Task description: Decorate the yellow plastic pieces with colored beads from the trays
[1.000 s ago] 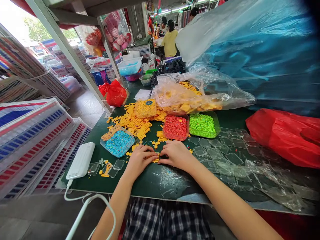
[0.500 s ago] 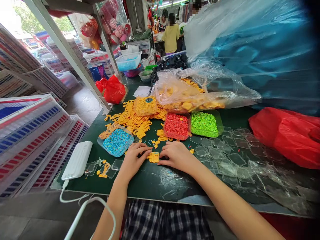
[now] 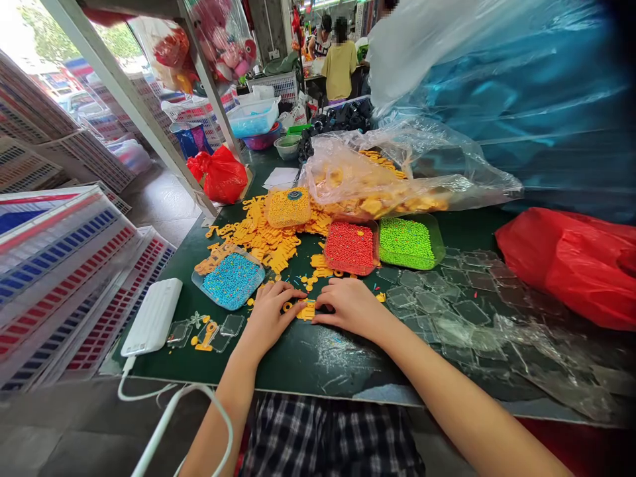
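Both hands rest low on the dark green desk [image 3: 308, 361], meeting over a small yellow plastic piece [image 3: 307, 309] that lies flat on the desk between them. The left hand [image 3: 268, 315] lies palm down, its fingers [image 3: 293, 295] stretched forward and only slightly curled, the tips touching the left edge of the piece; they press on it rather than wrap around it. The right hand [image 3: 350, 305] comes in from the other side, its fingers bent and its fingertips pinching the right edge of the piece against the desk. Whether either hand truly grips the piece cannot be told. Just left of the piece lies a small yellow ring [image 3: 287, 307]. Beyond the hands stand a tray of blue beads [image 3: 232, 279], a tray of red beads [image 3: 350, 246], a tray of green beads [image 3: 407, 242] and a heap of yellow parts [image 3: 263, 238]. Clear plastic covers [image 3: 447, 298] spread to the right, and a white power bank [image 3: 152, 317] lies to the left.
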`<state>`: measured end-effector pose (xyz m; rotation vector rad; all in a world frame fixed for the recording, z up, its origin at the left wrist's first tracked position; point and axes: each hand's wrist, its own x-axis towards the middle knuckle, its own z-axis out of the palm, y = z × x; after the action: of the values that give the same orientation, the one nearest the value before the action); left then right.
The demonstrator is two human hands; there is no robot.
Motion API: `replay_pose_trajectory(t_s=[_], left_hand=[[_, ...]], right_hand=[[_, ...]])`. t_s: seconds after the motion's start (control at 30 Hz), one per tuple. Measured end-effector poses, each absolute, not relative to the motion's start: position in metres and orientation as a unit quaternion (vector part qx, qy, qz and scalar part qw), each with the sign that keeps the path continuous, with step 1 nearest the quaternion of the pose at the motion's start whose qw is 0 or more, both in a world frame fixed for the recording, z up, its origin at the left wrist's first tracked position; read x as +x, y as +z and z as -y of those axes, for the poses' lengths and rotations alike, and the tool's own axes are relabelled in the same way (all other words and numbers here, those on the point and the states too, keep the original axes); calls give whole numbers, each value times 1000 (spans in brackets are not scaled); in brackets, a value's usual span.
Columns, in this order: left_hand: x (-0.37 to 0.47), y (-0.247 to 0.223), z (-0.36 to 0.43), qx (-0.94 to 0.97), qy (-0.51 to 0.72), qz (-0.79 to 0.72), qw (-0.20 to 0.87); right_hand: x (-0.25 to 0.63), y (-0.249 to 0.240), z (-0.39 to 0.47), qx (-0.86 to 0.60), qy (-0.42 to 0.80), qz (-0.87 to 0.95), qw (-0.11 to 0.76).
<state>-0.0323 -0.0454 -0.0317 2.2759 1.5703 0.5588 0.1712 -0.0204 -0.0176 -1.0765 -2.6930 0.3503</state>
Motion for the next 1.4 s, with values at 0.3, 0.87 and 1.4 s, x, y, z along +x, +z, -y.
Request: replay_pose_trajectory(t_s=[0.3, 0.87, 1.4], left_hand=[[-31, -28, 42, 810, 193, -520, 191], [-23, 41, -82, 762, 296, -575, -35], [-20, 9, 16, 861, 64, -451, 229]], right_hand=[[174, -21, 19, -391, 137, 896, 161], [171, -26, 17, -392, 146, 897, 143], [168, -20, 18, -426, 192, 875, 130]])
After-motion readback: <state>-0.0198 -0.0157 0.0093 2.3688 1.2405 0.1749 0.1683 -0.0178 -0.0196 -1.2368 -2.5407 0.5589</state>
